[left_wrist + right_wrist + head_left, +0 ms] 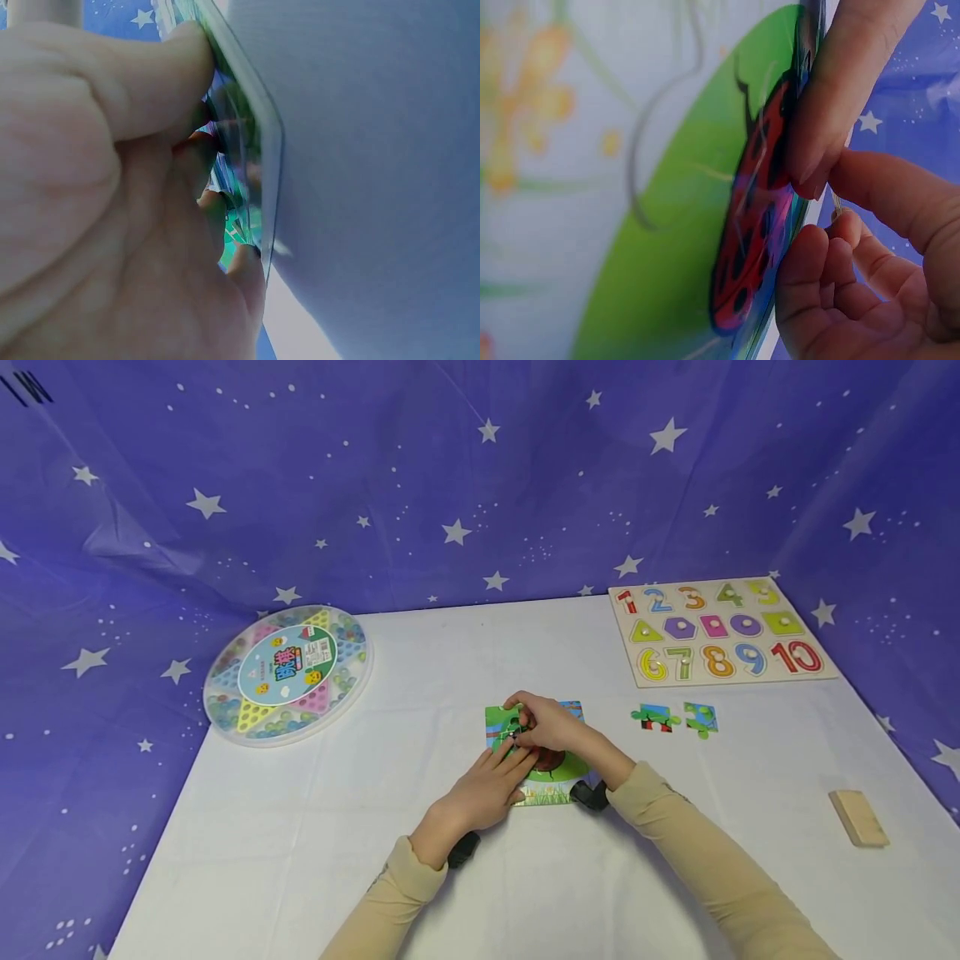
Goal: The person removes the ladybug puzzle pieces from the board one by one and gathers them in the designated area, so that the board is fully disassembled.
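A ladybug jigsaw puzzle [551, 796] lies on the white table, its red spotted ladybug [754, 232] on a green leaf large in the right wrist view. My left hand [483, 789] rests on its left part with fingers stretched out; in the left wrist view the thumb [169, 82] is at the board's edge. My right hand [553, 724] is over the upper middle, fingers curled, pinching a small puzzle piece [837, 204] that shows only as a thin edge. The fingertips of both hands are close together. Two loose puzzle pieces [656, 718] lie to the right.
A wooden number puzzle board [626, 647] is at the back right. A round marble game box [352, 697] stands at the back left. A wooden block [858, 818] lies near the right edge. Behind the table hangs a purple star-patterned cloth [420, 468].
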Tool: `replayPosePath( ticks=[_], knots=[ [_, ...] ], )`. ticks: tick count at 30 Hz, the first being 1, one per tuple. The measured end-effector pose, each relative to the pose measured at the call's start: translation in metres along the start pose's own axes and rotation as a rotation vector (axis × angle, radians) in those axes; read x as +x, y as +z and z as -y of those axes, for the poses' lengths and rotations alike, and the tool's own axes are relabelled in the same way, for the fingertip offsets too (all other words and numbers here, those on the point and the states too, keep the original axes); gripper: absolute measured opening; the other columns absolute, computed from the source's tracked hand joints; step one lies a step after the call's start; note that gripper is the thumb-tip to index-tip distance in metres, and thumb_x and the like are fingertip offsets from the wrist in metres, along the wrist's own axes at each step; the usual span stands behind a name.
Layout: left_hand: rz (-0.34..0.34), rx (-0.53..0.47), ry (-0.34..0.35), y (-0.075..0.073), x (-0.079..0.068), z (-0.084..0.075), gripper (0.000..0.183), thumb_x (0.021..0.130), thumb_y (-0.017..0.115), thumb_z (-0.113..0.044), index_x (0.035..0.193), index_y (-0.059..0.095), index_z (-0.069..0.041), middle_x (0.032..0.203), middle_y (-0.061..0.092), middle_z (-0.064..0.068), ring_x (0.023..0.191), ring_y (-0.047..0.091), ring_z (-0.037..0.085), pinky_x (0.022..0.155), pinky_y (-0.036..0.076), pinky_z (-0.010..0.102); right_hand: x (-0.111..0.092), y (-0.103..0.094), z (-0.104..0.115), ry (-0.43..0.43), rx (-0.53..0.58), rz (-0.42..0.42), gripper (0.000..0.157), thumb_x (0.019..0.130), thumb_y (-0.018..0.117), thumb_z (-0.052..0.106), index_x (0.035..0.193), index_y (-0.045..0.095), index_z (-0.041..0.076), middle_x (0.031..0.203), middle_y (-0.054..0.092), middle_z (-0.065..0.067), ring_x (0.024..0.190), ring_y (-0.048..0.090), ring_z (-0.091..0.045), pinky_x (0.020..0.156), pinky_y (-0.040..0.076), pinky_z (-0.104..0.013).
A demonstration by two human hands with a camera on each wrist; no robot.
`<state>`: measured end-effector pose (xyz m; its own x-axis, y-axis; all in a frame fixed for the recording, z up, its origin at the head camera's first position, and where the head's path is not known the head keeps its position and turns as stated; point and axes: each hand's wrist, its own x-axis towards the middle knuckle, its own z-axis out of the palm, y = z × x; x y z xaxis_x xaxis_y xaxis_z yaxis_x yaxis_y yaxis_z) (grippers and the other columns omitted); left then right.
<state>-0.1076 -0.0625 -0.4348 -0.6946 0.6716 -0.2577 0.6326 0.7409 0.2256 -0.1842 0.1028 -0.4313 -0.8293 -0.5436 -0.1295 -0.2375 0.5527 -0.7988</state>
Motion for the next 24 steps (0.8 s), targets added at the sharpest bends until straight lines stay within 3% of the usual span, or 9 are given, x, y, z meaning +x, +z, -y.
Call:
replayPosePath(
  ticks=[8, 15, 20, 24],
  knots=[
    [-0.022, 0.077, 0.012, 0.000, -0.001, -0.001, 0.054, 0.097, 0.038, -0.032, 0.145, 0.020, -0.014, 0.149, 0.017, 0.000, 0.136, 0.001, 0.026, 0.108, 0.008, 0.037, 0.003, 0.000, 0.000, -0.005, -0.068, -0.020, 0.046, 0.077, 0.069, 0.001, 0.119, 0.051, 0.003, 0.088, 0.051, -0.008, 0.070, 0.046, -0.018, 0.062, 0.041, -0.030],
    [-0.028, 0.126, 0.007, 0.001, -0.001, -0.002, 0.054, 0.097, 0.038, -0.033, 0.145, 0.021, -0.015, 0.149, 0.016, 0.000, 0.136, 0.004, 0.028, 0.108, 0.008, 0.037, -0.001, -0.005, -0.004, 0.010, 0.000, -0.029, 0.046, 0.078, 0.066, 0.000, 0.121, 0.049, 0.000, 0.086, 0.055, -0.006, 0.064, 0.049, -0.015, 0.058, 0.044, -0.027],
    [-0.034, 0.109, -0.002, 0.002, 0.000, -0.001, 0.055, 0.097, 0.038, -0.034, 0.145, 0.020, -0.016, 0.150, 0.015, 0.000, 0.136, 0.005, 0.029, 0.108, 0.009, 0.036, -0.016, -0.031, -0.017, 0.001, 0.118, -0.073, 0.048, 0.078, 0.068, 0.005, 0.121, 0.048, -0.003, 0.088, 0.058, -0.010, 0.064, 0.052, -0.018, 0.056, 0.044, -0.029],
    [-0.026, 0.089, -0.005, 0.002, 0.000, -0.001, 0.055, 0.097, 0.038, -0.034, 0.146, 0.020, -0.017, 0.150, 0.014, 0.000, 0.136, 0.005, 0.030, 0.108, 0.008, 0.036, -0.040, -0.060, -0.029, 0.063, 0.163, -0.110, 0.051, 0.076, 0.072, 0.009, 0.120, 0.048, -0.005, 0.092, 0.056, -0.012, 0.076, 0.053, -0.021, 0.064, 0.046, -0.031]
  ],
)
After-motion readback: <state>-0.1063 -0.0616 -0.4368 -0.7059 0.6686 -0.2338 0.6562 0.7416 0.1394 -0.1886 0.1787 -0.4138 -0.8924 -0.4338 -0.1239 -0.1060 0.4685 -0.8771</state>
